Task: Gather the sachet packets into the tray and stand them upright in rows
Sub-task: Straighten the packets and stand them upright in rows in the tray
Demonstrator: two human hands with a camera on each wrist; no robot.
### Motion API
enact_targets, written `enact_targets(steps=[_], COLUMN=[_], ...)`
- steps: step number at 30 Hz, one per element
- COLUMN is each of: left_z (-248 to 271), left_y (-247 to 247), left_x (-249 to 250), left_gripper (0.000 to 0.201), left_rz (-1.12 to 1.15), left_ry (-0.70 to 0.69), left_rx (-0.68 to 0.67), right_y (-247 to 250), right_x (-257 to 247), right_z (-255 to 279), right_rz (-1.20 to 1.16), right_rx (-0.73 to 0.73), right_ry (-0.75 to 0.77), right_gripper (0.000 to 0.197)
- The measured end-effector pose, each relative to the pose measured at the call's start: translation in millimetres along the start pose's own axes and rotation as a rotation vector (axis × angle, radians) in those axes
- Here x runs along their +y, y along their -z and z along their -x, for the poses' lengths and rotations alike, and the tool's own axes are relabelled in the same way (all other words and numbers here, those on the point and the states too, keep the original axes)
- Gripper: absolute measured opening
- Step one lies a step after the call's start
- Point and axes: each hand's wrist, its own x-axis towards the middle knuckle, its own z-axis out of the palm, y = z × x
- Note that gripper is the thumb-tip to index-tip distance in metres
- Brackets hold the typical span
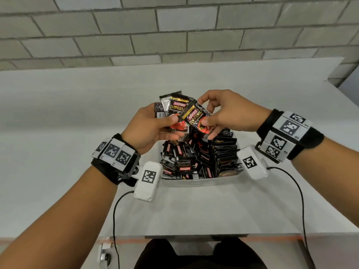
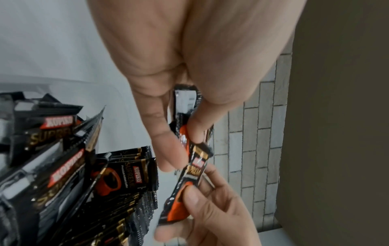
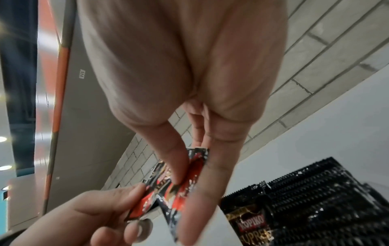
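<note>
Both hands were raised over the far end of the tray point(image 1: 202, 182), which sat on the white table point(image 1: 58, 117) at about twelve o'clock from the person. The left hand point(image 1: 149, 131) gripped a fanned bunch of sachets point(image 1: 174, 105), thumb pressed on the front of them and fingers curled behind; the bunch stood up toward twelve o'clock from the palm. The right hand point(image 1: 229, 113), at three o'clock from the left, pinched a single sachet point(image 1: 198, 119) between thumb and fingers. That sachet lay tilted, its top toward eleven o'clock, overlapping the front of the bunch and touching it.

From the left wrist, the left hand point(image 2: 189, 66) showed its thumb and forefinger closed on the bunch, and the right hand point(image 2: 210, 216) came in at five o'clock with its thumb on the orange print of the single sachet point(image 2: 189, 188). From the right wrist, the picture was blurred, but the right hand point(image 3: 189, 83) had finger and thumb closed on the packet.

In the tray, a row of sachets point(image 1: 225, 152) stood upright and packed together along the three o'clock side. A loose heap point(image 1: 180, 160) of them lay jumbled at the nine o'clock side, some flat, some leaning.

A brick wall point(image 1: 174, 26) rose behind the table at twelve o'clock.
</note>
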Motion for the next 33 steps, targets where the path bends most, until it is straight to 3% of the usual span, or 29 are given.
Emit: enact_targets(steps=[2, 4, 6, 9, 13, 18, 21, 23, 28, 33], left_z=[-1.6, -0.2, 1.3, 1.2, 0.0, -5.3, -18.1, -27.0, -52.6, -63.5], left_y=[4.6, 8.6, 13.5, 18.5, 10.2, -25.1, -44.8, -52.9, -59.9, -66.7], left_x=[1.3, 2.8, 2.9, 6.7, 26.1, 40.7, 30.9, 22.3, 7.6, 0.1], left_gripper=[0.034, 0.028, 0.032, 0.041, 0.01, 0.015, 0.044, 0.036, 0.03, 0.021], left_rz=[0.001, -0.072, -0.2, -0.473, -1.086, -1.322, -1.494, -1.541, -1.582, -1.62], left_ry=[0.003, -0.007, -0.025, -0.009, 0.055, 0.06, 0.102, 0.137, 0.25, 0.35], left_rx=[0.048, 0.065, 0.07, 0.019, -0.172, -0.455, -0.649, -0.721, -0.682, -0.742], right_y=[0.0, 4.3, 11.1, 18.0, 17.9, 4.8, -4.5, -8.8, -10.8, -8.1], right_x=[1.8, 3.1, 3.4, 4.2, 8.7, 7.4, 8.1, 10.1, 15.6, 20.6], right_z=[0.5, -0.5, -1.9, -2.1, -4.3, -11.0, -18.0, -21.1, -28.1, -34.5], right_rz=[0.03, 0.088, 0.168, 0.167, 0.073, 0.32, 0.521, 0.609, 0.689, 0.737], right_rx=[0.001, 0.118, 0.242, 0.297, 0.134, 0.071, 0.115, 0.135, 0.125, 0.131], right_ry=[-0.009, -0.013, 0.002, -0.003, 0.007, 0.067, 0.148, 0.18, 0.184, 0.145], right_gripper=[0.031, 0.02, 0.011, 0.012, 0.029, 0.009, 0.01, 0.007, 0.003, 0.01])
